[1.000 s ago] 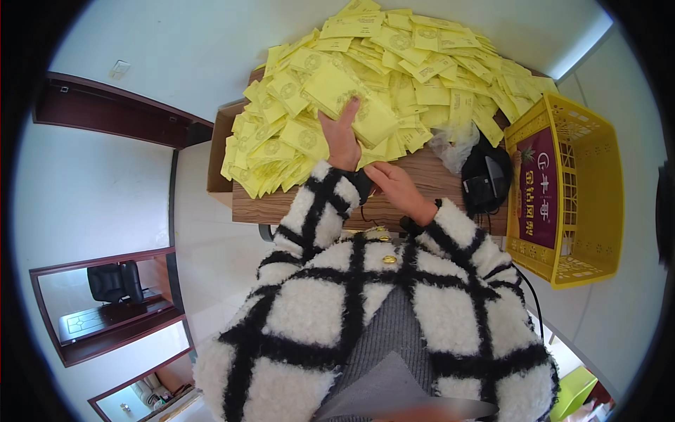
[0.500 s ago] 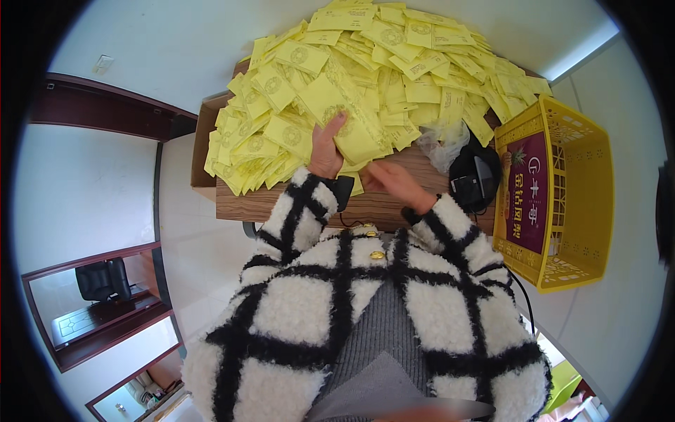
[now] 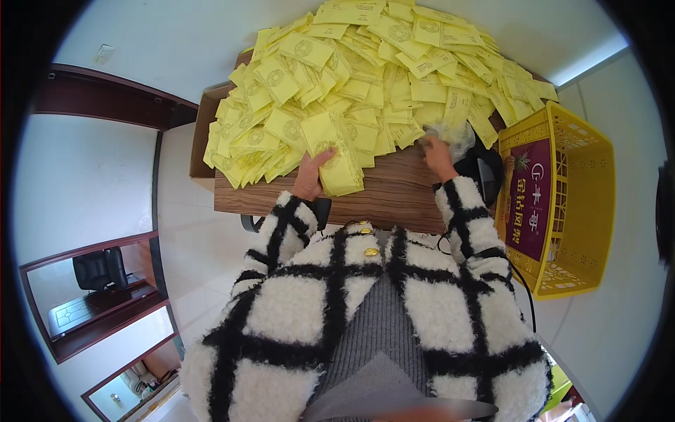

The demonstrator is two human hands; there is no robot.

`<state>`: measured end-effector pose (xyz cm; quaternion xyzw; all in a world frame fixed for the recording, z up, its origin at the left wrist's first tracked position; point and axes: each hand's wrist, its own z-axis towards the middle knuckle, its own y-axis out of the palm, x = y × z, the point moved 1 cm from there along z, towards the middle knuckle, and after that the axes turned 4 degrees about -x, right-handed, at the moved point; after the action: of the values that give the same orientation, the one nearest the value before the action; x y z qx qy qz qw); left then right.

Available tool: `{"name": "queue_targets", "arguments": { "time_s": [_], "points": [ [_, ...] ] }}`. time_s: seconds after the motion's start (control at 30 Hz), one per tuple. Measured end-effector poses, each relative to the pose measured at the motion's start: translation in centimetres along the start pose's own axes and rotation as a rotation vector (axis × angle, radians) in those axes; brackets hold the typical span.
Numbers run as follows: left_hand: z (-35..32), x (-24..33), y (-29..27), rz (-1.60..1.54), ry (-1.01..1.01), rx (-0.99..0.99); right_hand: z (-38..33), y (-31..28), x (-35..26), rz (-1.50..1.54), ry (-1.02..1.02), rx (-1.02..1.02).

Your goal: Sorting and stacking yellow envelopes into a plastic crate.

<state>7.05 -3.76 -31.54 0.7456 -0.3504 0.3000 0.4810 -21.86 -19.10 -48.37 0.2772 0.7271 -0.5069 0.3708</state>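
Observation:
My left hand (image 3: 311,174) is closed around a stack of yellow paper packets (image 3: 336,158), with the thumb lying over the front. The stack is tilted above the near edge of the wooden table (image 3: 394,186). Behind it rises a large heap of similar yellow packets (image 3: 394,84) with printed round emblems. At the heap's near right edge, my right hand (image 3: 439,156) is beside a crumpled clear plastic bag (image 3: 460,137). Its fingertips are blurred and partly hidden, so I cannot see whether they grip the bag.
A yellow plastic crate (image 3: 576,204) with a purple panel stands right of the table. Between it and the bag is a black object with a cable (image 3: 489,179). A cardboard box (image 3: 204,144) is at the table's left. White walls lie behind and right.
My right hand has moved from beside the stack to the plastic bag on the right. My left hand has shifted slightly left, bringing the stack of packets lower and nearer to me.

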Motion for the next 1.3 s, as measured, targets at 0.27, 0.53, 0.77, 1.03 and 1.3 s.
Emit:
{"name": "queue_targets", "arguments": {
  "time_s": [0.27,0.53,0.77,1.03,1.3],
  "points": [
    [-2.0,-0.4,-1.9,-0.003,0.007,0.046,-2.0,-0.7,-0.8,-0.12,-0.098,0.138],
    [-2.2,-1.1,-2.9,0.018,0.009,0.046,-1.4,-3.1,-2.3,-0.288,-0.004,0.197],
    [-2.9,-0.7,-0.7,-0.01,-0.022,0.006,-0.3,-1.7,-1.8,-0.52,0.059,0.143],
    [-2.9,-0.5,-0.6,0.083,0.002,-0.038,-1.1,-3.1,-2.8,-0.463,-0.05,0.158],
    [-2.3,-0.2,0.5,0.006,-0.06,-0.101,-2.1,-7.6,-4.8,-0.075,-0.086,0.335]
  ]
}}
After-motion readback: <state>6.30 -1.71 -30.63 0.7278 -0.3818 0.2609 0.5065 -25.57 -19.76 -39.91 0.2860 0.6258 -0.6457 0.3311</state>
